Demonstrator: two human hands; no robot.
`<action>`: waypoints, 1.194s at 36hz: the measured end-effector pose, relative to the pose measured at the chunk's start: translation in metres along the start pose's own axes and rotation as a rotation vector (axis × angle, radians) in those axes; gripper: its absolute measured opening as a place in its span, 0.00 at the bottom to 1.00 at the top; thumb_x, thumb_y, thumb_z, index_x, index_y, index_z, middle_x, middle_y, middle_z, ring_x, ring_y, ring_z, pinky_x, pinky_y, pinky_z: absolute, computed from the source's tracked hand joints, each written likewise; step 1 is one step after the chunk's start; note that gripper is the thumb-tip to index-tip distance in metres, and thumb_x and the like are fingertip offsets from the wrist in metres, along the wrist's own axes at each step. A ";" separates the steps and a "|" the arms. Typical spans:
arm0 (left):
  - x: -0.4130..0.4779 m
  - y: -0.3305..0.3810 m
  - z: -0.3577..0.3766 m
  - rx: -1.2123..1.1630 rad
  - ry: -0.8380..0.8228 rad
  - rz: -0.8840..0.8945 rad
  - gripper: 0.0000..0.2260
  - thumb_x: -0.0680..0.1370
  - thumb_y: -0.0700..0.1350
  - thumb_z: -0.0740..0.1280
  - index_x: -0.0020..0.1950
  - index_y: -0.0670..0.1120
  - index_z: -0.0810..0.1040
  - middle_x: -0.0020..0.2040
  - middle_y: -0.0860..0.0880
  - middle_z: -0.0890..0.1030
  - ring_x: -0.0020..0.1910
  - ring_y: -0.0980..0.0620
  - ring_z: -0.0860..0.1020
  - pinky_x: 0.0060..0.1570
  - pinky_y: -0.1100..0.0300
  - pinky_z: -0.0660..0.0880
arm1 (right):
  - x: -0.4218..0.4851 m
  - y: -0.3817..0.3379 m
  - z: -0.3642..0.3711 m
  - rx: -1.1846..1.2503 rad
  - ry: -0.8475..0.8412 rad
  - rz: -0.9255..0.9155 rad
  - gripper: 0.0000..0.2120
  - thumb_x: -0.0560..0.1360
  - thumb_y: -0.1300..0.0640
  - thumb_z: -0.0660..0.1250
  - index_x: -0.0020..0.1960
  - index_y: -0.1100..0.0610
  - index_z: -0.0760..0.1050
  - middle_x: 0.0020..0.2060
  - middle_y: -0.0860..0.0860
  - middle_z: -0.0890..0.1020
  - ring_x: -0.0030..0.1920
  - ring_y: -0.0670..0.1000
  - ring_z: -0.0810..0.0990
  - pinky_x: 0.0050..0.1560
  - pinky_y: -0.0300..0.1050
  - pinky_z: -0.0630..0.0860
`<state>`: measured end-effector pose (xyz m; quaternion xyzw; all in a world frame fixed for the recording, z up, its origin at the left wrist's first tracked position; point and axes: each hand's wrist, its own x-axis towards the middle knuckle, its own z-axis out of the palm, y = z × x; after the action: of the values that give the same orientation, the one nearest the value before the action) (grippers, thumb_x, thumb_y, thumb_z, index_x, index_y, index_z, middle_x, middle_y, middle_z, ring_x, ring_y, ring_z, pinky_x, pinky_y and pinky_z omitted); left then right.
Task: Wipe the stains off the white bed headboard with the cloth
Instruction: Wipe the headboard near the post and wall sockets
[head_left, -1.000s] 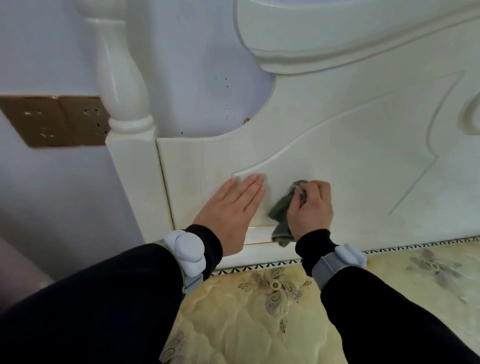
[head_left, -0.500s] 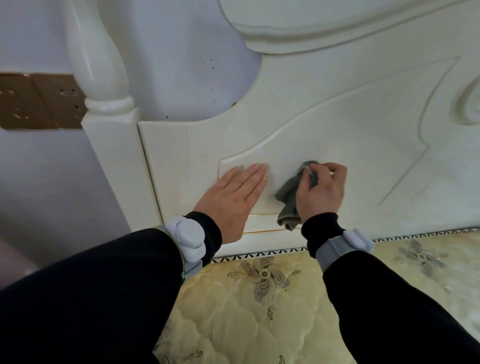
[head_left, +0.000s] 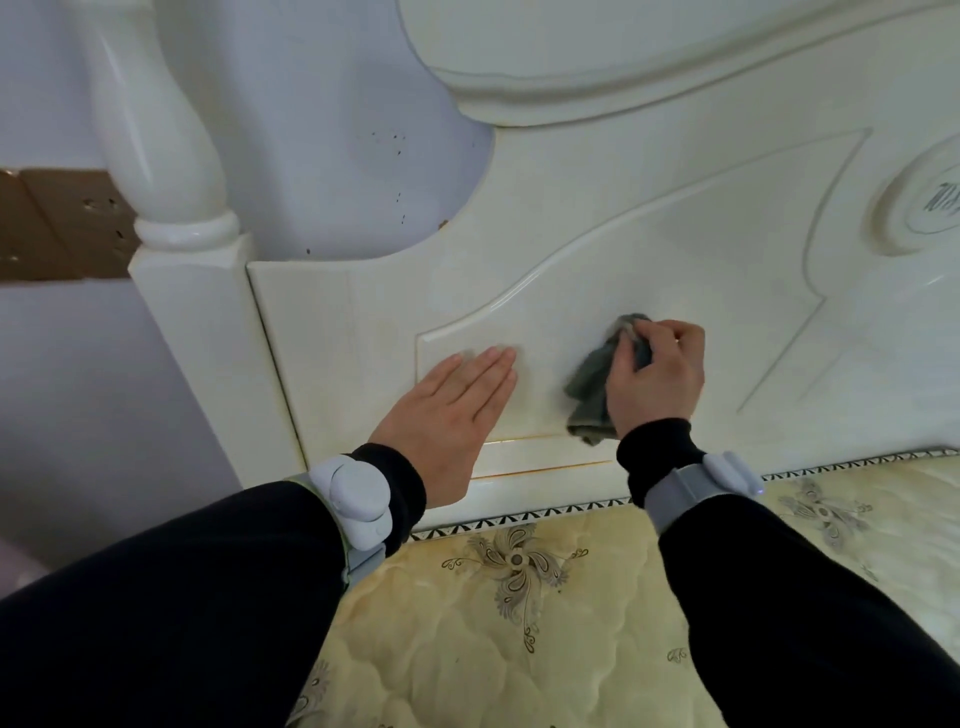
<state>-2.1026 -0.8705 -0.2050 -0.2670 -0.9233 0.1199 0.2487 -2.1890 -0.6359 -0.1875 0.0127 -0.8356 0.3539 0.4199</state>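
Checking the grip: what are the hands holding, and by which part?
Right hand grips the grey cloth by its upper end; left hand, flat on the headboard, holds nothing.

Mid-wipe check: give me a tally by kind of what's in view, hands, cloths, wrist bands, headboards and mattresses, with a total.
Hands: 2, left hand flat on the panel, right hand wiping
Cloths: 1, grey cloth gripped in the right hand
Wrist bands: 2, left wrist band, right wrist band
Headboards: 1, white headboard
Mattresses: 1, mattress
Total: 7
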 end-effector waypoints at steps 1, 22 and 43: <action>0.002 0.000 0.000 -0.003 -0.004 0.000 0.35 0.73 0.42 0.52 0.81 0.37 0.53 0.82 0.40 0.50 0.82 0.42 0.49 0.79 0.44 0.52 | -0.001 0.003 -0.001 -0.018 -0.011 0.001 0.09 0.77 0.57 0.68 0.53 0.60 0.81 0.53 0.56 0.75 0.47 0.52 0.77 0.49 0.39 0.72; 0.024 0.008 0.001 -0.017 0.020 0.043 0.34 0.74 0.42 0.50 0.81 0.36 0.53 0.82 0.38 0.50 0.82 0.41 0.48 0.78 0.43 0.52 | -0.031 -0.027 0.016 -0.047 -0.153 -0.323 0.02 0.75 0.62 0.69 0.46 0.61 0.80 0.47 0.55 0.76 0.36 0.56 0.76 0.33 0.45 0.76; 0.018 0.002 -0.006 0.023 -0.011 -0.010 0.35 0.74 0.42 0.50 0.82 0.37 0.47 0.82 0.39 0.45 0.82 0.41 0.44 0.79 0.44 0.47 | 0.012 -0.011 -0.005 -0.002 -0.002 -0.081 0.07 0.77 0.57 0.68 0.52 0.61 0.80 0.51 0.56 0.75 0.42 0.44 0.70 0.42 0.37 0.68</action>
<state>-2.1119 -0.8579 -0.1934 -0.2590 -0.9245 0.1307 0.2472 -2.1896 -0.6379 -0.1710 0.0465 -0.8351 0.3357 0.4332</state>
